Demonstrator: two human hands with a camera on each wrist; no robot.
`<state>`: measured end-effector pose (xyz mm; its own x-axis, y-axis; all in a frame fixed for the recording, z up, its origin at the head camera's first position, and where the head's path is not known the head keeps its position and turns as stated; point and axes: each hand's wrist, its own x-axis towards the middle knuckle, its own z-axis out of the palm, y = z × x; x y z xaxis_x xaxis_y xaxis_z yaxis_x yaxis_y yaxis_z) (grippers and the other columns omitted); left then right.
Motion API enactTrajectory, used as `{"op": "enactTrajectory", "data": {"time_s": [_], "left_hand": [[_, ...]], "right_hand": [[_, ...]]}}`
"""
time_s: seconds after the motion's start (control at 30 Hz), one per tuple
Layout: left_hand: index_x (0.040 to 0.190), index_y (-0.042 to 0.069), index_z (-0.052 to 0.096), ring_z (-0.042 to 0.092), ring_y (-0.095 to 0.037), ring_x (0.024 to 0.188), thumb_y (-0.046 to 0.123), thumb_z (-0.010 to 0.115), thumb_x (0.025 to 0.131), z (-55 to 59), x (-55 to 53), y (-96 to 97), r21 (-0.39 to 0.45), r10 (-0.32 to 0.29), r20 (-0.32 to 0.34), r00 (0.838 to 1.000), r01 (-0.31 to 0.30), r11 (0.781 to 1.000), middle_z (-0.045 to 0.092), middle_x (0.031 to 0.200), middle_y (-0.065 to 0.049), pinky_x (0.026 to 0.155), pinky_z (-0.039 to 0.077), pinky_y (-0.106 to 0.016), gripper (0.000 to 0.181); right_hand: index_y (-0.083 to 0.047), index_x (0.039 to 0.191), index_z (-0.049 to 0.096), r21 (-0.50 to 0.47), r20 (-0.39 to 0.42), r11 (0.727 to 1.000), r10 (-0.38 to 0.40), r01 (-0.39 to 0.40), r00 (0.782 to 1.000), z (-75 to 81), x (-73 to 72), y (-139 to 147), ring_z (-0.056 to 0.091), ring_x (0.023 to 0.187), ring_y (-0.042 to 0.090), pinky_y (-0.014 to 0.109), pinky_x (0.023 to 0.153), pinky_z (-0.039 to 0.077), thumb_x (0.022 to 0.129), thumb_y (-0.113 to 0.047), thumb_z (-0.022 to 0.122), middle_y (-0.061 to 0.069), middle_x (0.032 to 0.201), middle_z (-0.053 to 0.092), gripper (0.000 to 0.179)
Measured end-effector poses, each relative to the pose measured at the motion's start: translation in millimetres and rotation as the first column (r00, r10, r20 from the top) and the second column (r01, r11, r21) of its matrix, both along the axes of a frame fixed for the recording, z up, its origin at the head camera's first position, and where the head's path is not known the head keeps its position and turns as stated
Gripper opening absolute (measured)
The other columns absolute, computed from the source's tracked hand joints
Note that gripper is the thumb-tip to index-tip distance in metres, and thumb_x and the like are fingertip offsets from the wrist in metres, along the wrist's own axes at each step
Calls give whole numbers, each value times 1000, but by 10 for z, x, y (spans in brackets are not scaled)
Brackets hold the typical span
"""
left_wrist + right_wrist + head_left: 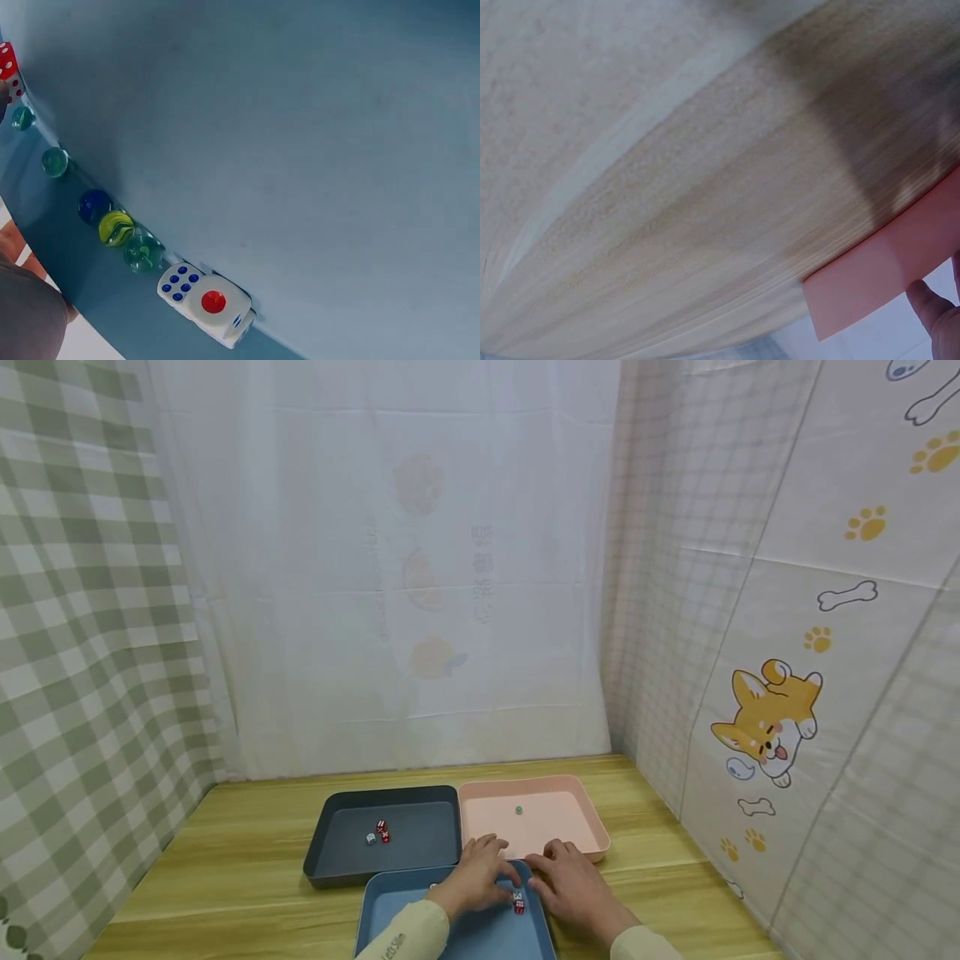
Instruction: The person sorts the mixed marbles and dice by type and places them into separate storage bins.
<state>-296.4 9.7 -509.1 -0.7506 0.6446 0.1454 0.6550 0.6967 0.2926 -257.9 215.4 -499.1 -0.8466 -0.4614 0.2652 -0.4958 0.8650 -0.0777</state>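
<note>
Look, a bright red die with white dots sits touching a white die with dark red dots, at the upper left of the left wrist view. In the head view, they are low, right of the middle, inside the blue tray. The left hand has bent fingers, spread apart, just beside the dice; I can't tell if they touch. The right hand, fingers loosely bent, is on their right.

I see my left hand bent, fingers parted, with my right hand just beside their tips.
</note>
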Motion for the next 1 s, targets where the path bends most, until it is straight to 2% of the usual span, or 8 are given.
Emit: {"op": "enactTrajectory", "data": {"time_s": [0.17, 0.5, 0.7, 0.83, 1.0], "left_hand": [[92, 36, 78, 39, -31, 137, 30, 83, 79, -42, -21, 17, -30, -14, -11, 1000, 14, 999, 53, 140, -5, 110, 29, -61, 15], [87, 34, 77, 41, -24, 132, 36, 83, 79, 0, 0, 18, -50, -26, -14, 1000, 25, 998, 56, 130, -2, 109, 29, -61, 10], [85, 35, 76, 41, -21, 130, 38, 83, 79, 7, 5, 5, -63, -21, -22, 1000, 19, 998, 56, 129, 0, 109, 29, -57, 10], [83, 34, 76, 43, -19, 124, 37, 84, 78, 12, 7, -11, -27, -10, -1, 1000, 10, 1000, 58, 125, 0, 108, 29, -54, 10], [80, 29, 75, 45, -22, 122, 33, 85, 77, 59, 6, -45, 48, 3, 30, 1000, -4, 999, 58, 123, -4, 110, 28, -58, 11]], "right_hand": [[-21, 121, 69, -3, 1, 1000, -2, 2, 1000, -8, 2, -3, 49, 87, 18, 40, 77, 50, 97, -37, 63, 1, 101, 54, 30], [-20, 121, 70, -7, -22, 1000, -8, 8, 1000, -32, -18, 13, 47, 85, 17, 39, 76, 49, 96, -37, 64, 0, 100, 53, 31], [-21, 121, 70, -14, -6, 1000, -7, 6, 1000, -23, -10, 10, 47, 86, 17, 39, 76, 49, 96, -37, 63, 0, 100, 53, 31], [-21, 122, 69, -11, 5, 1000, -6, 6, 1000, -20, -10, 12, 47, 85, 17, 39, 75, 49, 96, -38, 63, 0, 100, 52, 31], [-21, 122, 69, -7, 11, 1000, -10, 11, 1000, -22, -14, 18, 46, 86, 17, 39, 75, 48, 96, -38, 63, 0, 100, 52, 32]]}}
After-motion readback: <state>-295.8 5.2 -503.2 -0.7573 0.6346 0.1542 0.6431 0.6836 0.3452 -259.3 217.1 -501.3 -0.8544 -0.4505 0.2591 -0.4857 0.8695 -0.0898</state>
